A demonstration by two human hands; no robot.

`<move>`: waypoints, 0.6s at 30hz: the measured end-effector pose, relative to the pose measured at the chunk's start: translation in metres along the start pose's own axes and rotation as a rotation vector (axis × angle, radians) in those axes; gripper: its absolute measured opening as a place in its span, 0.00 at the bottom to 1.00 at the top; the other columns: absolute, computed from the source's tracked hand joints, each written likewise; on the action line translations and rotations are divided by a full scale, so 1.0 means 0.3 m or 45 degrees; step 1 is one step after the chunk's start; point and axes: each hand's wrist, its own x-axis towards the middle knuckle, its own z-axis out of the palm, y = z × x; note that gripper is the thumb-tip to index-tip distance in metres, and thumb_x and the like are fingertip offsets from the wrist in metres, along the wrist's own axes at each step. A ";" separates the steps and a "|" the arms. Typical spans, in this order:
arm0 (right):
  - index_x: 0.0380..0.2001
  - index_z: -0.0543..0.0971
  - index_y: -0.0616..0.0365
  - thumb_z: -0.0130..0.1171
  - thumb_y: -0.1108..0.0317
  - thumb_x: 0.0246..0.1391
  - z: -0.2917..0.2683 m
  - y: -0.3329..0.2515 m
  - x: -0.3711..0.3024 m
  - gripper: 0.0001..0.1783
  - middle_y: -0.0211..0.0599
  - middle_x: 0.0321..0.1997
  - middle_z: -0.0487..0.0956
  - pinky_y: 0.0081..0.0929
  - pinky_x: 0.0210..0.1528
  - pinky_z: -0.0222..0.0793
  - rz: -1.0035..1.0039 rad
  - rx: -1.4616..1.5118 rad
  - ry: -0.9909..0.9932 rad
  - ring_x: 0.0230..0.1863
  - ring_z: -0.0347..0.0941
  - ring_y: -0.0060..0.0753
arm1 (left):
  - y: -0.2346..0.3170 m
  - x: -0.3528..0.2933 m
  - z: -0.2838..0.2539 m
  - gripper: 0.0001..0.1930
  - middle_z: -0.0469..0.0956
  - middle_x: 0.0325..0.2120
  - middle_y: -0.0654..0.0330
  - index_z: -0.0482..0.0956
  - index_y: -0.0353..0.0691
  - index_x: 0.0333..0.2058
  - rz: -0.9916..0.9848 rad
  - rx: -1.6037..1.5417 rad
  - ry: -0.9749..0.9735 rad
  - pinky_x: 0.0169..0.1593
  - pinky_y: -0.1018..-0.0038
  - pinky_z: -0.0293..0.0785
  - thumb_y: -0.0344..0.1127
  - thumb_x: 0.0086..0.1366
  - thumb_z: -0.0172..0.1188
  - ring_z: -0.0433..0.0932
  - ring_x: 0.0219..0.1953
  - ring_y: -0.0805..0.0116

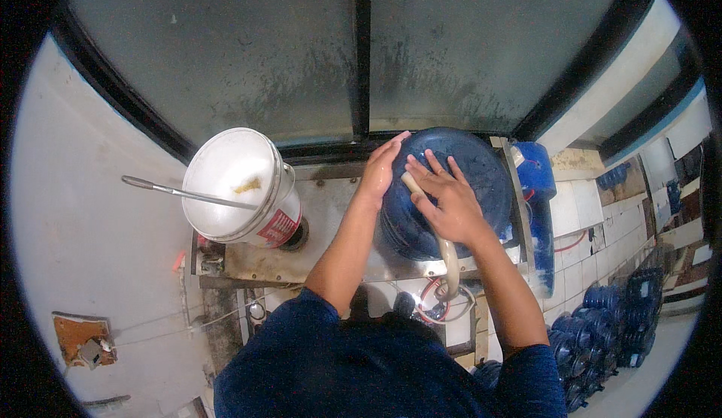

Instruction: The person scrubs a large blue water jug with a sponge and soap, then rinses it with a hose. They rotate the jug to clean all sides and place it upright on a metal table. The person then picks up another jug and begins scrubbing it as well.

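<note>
A large round blue water jug (481, 164) stands on a metal counter (331, 226), its wet, flat end facing up. My left hand (383, 170) lies against the jug's left edge with its fingers stretched out. On top of the jug, my right hand (444, 192) is spread over a beige hose (449, 261) and holds it between thumb, palm and jug. The open end of the hose pokes out to the left of the fingers. Its middle is hidden under the palm, and the lower part bends down over the counter's front edge.
At the left stands a white bucket (197, 170) with a long metal-handled tool (180, 192) across its mouth. Dark-framed frosted panes (256, 57) rise behind the counter. Right of it is a blue container (535, 170). Several blue jugs (579, 339) sit on the floor at lower right.
</note>
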 end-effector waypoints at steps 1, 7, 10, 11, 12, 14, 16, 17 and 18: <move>0.67 0.72 0.51 0.52 0.57 0.63 -0.009 -0.001 -0.005 0.30 0.33 0.76 0.64 0.55 0.79 0.36 0.023 -0.006 -0.002 0.79 0.51 0.45 | -0.035 0.007 0.001 0.27 0.67 0.68 0.56 0.69 0.38 0.66 0.017 0.114 0.014 0.73 0.67 0.52 0.47 0.77 0.48 0.62 0.70 0.63; 0.67 0.71 0.51 0.50 0.56 0.65 0.024 0.013 -0.009 0.29 0.33 0.75 0.64 0.54 0.79 0.36 -0.004 -0.006 0.021 0.79 0.51 0.45 | -0.097 -0.114 0.043 0.26 0.67 0.67 0.50 0.67 0.35 0.67 0.415 0.457 0.210 0.73 0.66 0.51 0.45 0.78 0.45 0.63 0.70 0.58; 0.68 0.71 0.51 0.49 0.56 0.66 0.007 0.010 -0.017 0.29 0.33 0.76 0.64 0.54 0.79 0.36 0.010 -0.061 -0.018 0.79 0.50 0.44 | 0.019 0.061 0.015 0.25 0.71 0.64 0.52 0.69 0.36 0.65 -0.006 0.197 -0.133 0.71 0.69 0.55 0.42 0.76 0.48 0.67 0.67 0.61; 0.67 0.72 0.50 0.53 0.59 0.62 0.012 0.011 -0.013 0.30 0.31 0.75 0.66 0.53 0.79 0.35 -0.003 -0.030 0.007 0.79 0.50 0.43 | 0.045 0.136 0.003 0.24 0.72 0.63 0.53 0.70 0.36 0.65 -0.135 0.122 -0.269 0.71 0.69 0.56 0.41 0.76 0.48 0.68 0.66 0.62; 0.68 0.70 0.50 0.53 0.58 0.61 0.001 0.006 -0.010 0.32 0.32 0.76 0.64 0.53 0.79 0.34 0.020 -0.036 -0.024 0.80 0.49 0.44 | 0.052 0.174 -0.002 0.24 0.73 0.63 0.54 0.71 0.36 0.65 -0.263 0.043 -0.406 0.70 0.70 0.57 0.41 0.75 0.49 0.69 0.65 0.63; 0.71 0.67 0.50 0.53 0.56 0.60 -0.019 -0.004 0.006 0.35 0.35 0.78 0.61 0.53 0.79 0.32 0.054 -0.041 -0.079 0.80 0.46 0.45 | -0.022 0.201 -0.032 0.24 0.74 0.62 0.54 0.72 0.36 0.64 -0.128 -0.079 -0.440 0.69 0.70 0.59 0.40 0.74 0.50 0.70 0.64 0.64; 0.73 0.61 0.51 0.52 0.51 0.60 0.004 -0.006 0.022 0.40 0.39 0.80 0.55 0.56 0.79 0.31 0.185 -0.253 0.013 0.81 0.42 0.48 | -0.063 0.192 -0.028 0.24 0.74 0.62 0.55 0.72 0.35 0.64 -0.053 -0.210 -0.421 0.69 0.70 0.59 0.40 0.74 0.50 0.71 0.63 0.65; 0.74 0.58 0.52 0.52 0.49 0.60 0.021 -0.006 0.018 0.42 0.41 0.81 0.52 0.57 0.79 0.30 0.262 -0.351 0.053 0.81 0.40 0.49 | -0.050 0.135 -0.004 0.24 0.74 0.62 0.55 0.72 0.34 0.64 -0.050 -0.278 -0.374 0.69 0.70 0.59 0.40 0.74 0.50 0.71 0.63 0.65; 0.75 0.57 0.52 0.52 0.48 0.59 0.023 0.003 0.018 0.43 0.42 0.81 0.51 0.58 0.79 0.29 0.310 -0.360 0.047 0.82 0.39 0.50 | -0.051 0.091 0.012 0.25 0.74 0.62 0.55 0.72 0.33 0.64 -0.046 -0.345 -0.326 0.69 0.70 0.59 0.41 0.74 0.49 0.71 0.63 0.65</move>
